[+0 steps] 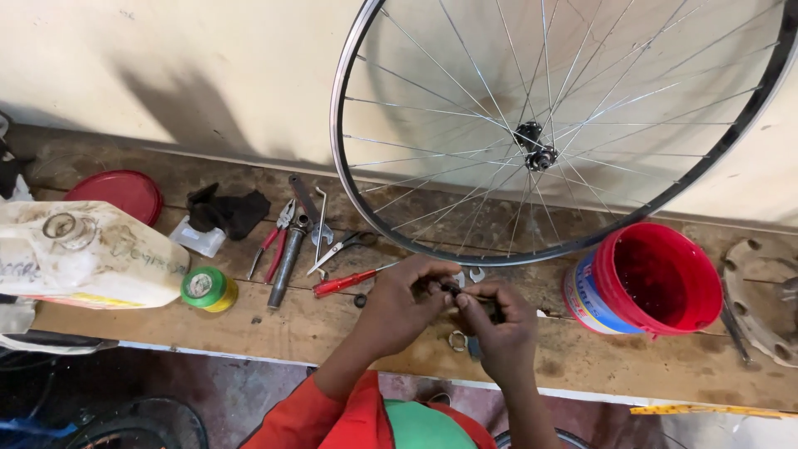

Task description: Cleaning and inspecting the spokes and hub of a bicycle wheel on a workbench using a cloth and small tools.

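Premises: a bicycle repair workshop. A spoked bicycle wheel with a black metal rim [349, 179] stands upright against a plain cream wall in the upper right of the frame. Below it runs a worn, stained wooden plank surface [632, 366] carrying hand tools at centre left: red-handled pliers [274, 241], a red-handled screwdriver [342, 282], a flat steel spanner [321, 218] and a grey metal cylinder tool [285, 268]. A grimy white plastic jerrycan [91, 258] lies at far left, a red plastic bucket [657, 283] at right, beside a rusted round metal flange [761, 303] at the right edge. Small nuts lie loose at centre.
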